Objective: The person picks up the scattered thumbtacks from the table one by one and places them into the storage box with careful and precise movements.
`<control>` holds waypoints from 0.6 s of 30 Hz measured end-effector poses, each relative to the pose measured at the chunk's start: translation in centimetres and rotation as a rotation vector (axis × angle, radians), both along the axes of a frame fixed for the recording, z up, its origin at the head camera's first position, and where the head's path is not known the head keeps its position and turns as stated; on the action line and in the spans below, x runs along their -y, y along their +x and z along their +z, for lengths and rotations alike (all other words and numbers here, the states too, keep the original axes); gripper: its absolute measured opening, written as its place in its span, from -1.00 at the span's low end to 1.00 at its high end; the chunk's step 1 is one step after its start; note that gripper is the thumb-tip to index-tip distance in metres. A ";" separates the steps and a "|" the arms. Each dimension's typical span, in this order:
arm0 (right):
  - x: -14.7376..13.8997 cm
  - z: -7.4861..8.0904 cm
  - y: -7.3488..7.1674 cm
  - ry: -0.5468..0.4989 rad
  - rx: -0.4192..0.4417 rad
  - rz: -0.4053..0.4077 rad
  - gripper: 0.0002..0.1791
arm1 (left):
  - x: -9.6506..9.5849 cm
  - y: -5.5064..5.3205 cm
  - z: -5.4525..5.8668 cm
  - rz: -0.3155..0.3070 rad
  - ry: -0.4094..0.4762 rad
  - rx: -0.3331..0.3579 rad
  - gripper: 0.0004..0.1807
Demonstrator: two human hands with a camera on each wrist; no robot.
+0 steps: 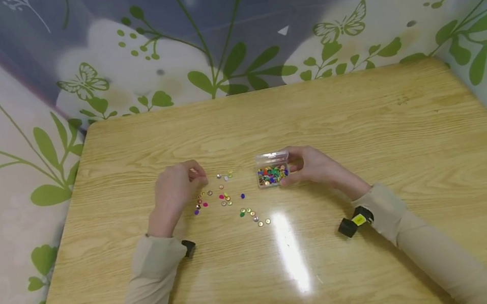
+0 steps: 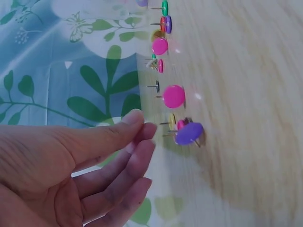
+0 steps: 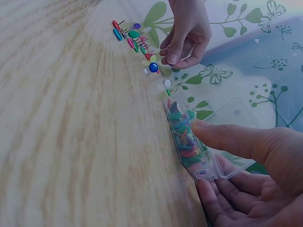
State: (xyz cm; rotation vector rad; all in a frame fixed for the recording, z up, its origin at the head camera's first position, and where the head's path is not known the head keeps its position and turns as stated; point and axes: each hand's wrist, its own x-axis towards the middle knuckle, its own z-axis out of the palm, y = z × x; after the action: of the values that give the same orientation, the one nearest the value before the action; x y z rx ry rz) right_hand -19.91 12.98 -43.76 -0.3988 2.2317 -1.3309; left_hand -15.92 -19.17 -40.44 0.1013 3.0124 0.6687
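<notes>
backdrop: a wall covering (image 1: pixel 228 0) printed with leaves and butterflies. below it, a wood-grain desk (image 1: pixel 359 116), streak of glare on the near half. two pale sleeves (image 1: pixel 150 282) reach in from the near side, well apart.

right hand (image 1: pixel 312 163): thumb and fingers closed about the right end of a clear box (image 1: pixel 271 186), a grip across its short end. left hand (image 1: pixel 174 189): fingers bent, thumb tip at the index tip, hardly a gap — cannot tell whether anything sits in that pinch. it is at the left edge of the loose tacks.

the box seems to rest on the desk, right of the scatter, long axis running left to right. one short end in the right hand, the other facing the tacks and the left hand. lid (image 1: pixel 272 157) raised along the far side, top open. key relation: left hand, tacks, box, roughly a row — box off to the left hand's right, right hand touching it.

black wrist units (image 1: pixel 348 227), one by each cuff.

smallest: loose tacks (image 1: pixel 221 196), gold, pink, blue, green, between the hands, some trailing nearer the person. many sit pin-up; a purple tack (image 2: pixel 188 134) near the left fingertips looks tipped. more tacks (image 1: pixel 274 173) heaped inside the box.
</notes>
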 end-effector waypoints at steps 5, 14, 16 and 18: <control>0.0 0.0 0.0 0.006 -0.002 0.003 -0.26 | -0.8 0.2 0.3 -0.004 0.032 -0.050 -0.89; -0.1 0.1 0.0 0.013 -0.019 0.012 -0.27 | -4.0 0.4 0.9 -0.111 0.069 -0.105 -0.93; -0.1 0.0 -0.1 0.012 -0.024 0.018 -0.27 | -4.7 0.4 0.9 -0.139 0.079 -0.100 -0.93; -0.1 0.1 0.0 0.011 -0.024 0.016 -0.27 | -5.4 0.4 1.0 -0.166 0.085 -0.098 -0.93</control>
State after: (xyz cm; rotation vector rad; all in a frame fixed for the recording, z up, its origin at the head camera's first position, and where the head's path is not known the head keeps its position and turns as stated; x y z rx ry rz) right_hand -19.96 13.12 -43.70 -0.4304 2.2500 -1.3112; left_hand -15.55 -13.78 -39.48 0.3947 3.0218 0.7967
